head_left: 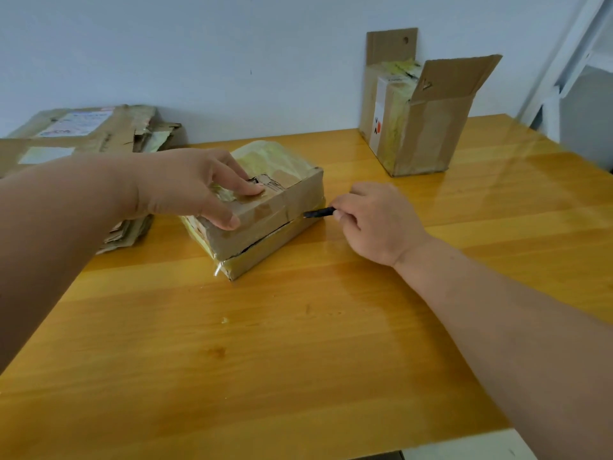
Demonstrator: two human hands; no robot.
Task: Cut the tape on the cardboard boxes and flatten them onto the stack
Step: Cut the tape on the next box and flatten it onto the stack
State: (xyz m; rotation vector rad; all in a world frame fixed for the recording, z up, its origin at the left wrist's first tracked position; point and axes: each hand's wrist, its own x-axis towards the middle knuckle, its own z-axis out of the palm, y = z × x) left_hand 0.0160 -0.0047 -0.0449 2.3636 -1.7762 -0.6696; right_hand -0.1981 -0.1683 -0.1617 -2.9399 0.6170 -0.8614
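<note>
A small taped cardboard box (265, 224) lies on the yellow wooden table (298, 343), near its middle. A dark slit runs along the box's near side seam. My left hand (195, 187) rests on the box top, fingers spread and pressing down, thumb over the near edge. My right hand (374, 220) grips a thin black cutter (320, 213), whose tip touches the seam at the box's right corner. A stack of flattened cardboard (83, 137) lies at the far left, partly behind my left forearm.
An upright cardboard box (428, 134) with raised open flaps stands at the back right against the wall, a smaller taped carton inside it. A white frame (570, 54) rises at the far right beyond the table edge. The table's near edge ends at the bottom right.
</note>
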